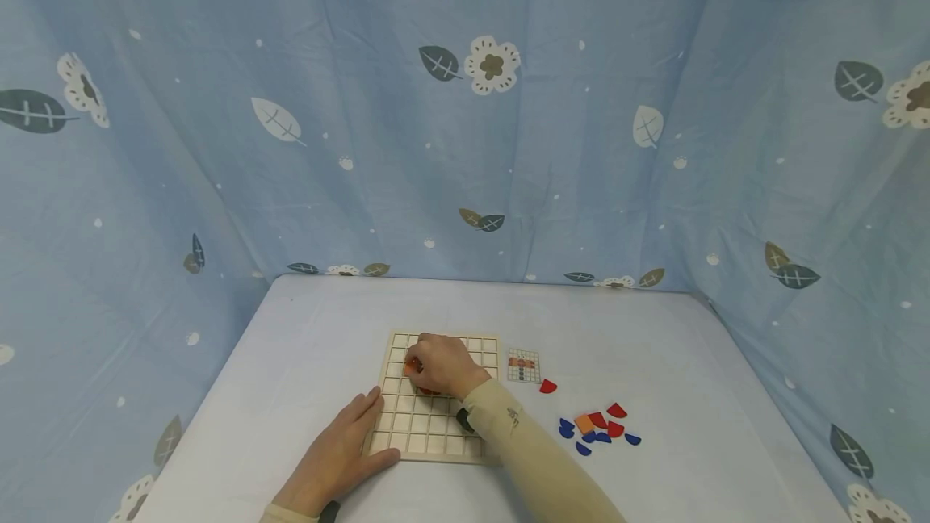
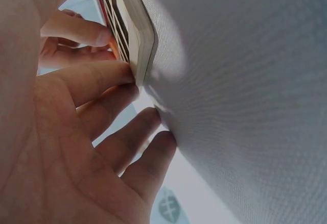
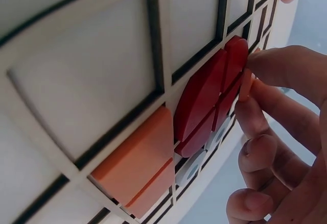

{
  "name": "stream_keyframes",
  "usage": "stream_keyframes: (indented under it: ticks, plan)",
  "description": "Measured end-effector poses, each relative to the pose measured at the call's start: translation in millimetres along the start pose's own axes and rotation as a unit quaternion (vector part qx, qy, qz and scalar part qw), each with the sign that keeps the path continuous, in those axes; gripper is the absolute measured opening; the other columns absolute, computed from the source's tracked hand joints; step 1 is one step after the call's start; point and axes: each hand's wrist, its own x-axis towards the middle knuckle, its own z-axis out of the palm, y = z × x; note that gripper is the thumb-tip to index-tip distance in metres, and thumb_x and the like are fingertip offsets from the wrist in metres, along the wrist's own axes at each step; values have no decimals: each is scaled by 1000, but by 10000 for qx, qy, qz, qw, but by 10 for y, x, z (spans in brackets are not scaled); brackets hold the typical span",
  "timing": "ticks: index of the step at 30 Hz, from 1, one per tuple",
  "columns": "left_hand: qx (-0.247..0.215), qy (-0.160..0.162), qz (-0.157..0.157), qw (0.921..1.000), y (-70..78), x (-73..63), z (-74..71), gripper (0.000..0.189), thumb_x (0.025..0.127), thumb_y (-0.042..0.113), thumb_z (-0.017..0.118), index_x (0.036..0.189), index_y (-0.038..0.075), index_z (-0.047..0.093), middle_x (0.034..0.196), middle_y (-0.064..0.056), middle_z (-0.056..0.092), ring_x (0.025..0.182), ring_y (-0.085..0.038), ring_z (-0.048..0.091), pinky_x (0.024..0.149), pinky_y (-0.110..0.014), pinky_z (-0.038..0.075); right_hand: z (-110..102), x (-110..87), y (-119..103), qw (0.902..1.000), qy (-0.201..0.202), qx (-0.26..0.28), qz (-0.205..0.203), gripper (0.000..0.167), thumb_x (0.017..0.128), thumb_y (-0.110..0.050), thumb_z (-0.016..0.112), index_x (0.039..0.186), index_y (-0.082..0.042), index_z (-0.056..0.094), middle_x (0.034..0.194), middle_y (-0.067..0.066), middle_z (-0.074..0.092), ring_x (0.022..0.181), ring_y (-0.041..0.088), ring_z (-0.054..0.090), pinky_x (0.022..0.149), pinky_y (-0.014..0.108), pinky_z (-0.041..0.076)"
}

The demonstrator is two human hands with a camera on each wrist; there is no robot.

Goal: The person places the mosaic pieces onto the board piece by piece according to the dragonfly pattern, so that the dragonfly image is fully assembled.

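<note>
A wooden grid board [image 1: 414, 446] lies on the white table. My right hand [image 1: 445, 366] is over its upper left part and pinches an orange tile [image 3: 246, 85] between thumb and fingers, close to the grid. Beside that tile, several red quarter-circle pieces [image 3: 202, 99] sit together in the cells. Orange pieces [image 3: 140, 152] fill a cell nearer the right wrist camera, and pale pieces with a grey-blue mark [image 3: 191, 168] lie past the red ones. My left hand [image 1: 341, 446] rests at the board's lower left corner, its straight fingers touching the edge.
Right of the board lies a small pattern card [image 1: 523, 365] with a printed grid. Further right are scattered loose pieces: red quarter circles [image 1: 617, 410], blue half circles [image 1: 633, 440] and an orange square [image 1: 584, 424]. A blue patterned curtain [image 1: 465, 152] stands behind the table.
</note>
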Motion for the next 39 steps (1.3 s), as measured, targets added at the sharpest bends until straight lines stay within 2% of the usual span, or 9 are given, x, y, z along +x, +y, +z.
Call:
stream_keyframes:
  ticks: [6,16,21,30,34,39]
  plan:
    - [23,-10,1,10000,3,1,8,94,83,61,74,147,-3,49,159,-10,41,144,-37,39,114,-50,39,-1,9,-1,10000,-22,31,-1,15,89,-33,79,102,-26,79,89,-12,63,75,2,56,65,19,51]
    - [8,33,39,10000,2,5,7,94,83,62,74,148,-2,49,159,-10,41,143,-37,40,114,-50,40,-10,34,-1,9997,-201,137,64,17,89,-34,80,105,-26,81,98,-11,70,91,6,66,79,24,57]
    - [26,70,30,10000,6,3,5,93,83,61,75,147,-3,50,158,-11,42,143,-38,41,113,-51,41,-17,22,-16,9997,-187,160,92,18,90,-33,80,106,-27,81,98,-10,69,88,5,65,76,23,57]
    - [4,-58,-81,10000,19,1,-6,94,83,62,74,147,-2,50,159,-10,41,144,-37,39,114,-50,39,4,1,-5,9993,-183,220,235,21,92,-35,77,111,-27,79,100,-9,68,85,4,64,74,23,56]
    - [20,-79,-99,9999,23,-3,-10,94,83,62,74,147,-2,50,159,-9,40,144,-36,39,114,-50,39,-36,-43,-4,9994,-29,253,226,24,92,-35,77,114,-25,78,101,-10,68,86,3,64,73,21,56]
    - [19,-97,-138,9999,28,-11,-17,94,83,62,74,148,-1,50,159,-8,40,144,-36,39,114,-50,39,-198,-175,-9,9975,468,531,46,26,92,-31,77,116,-21,77,102,-8,69,88,3,65,71,19,56]
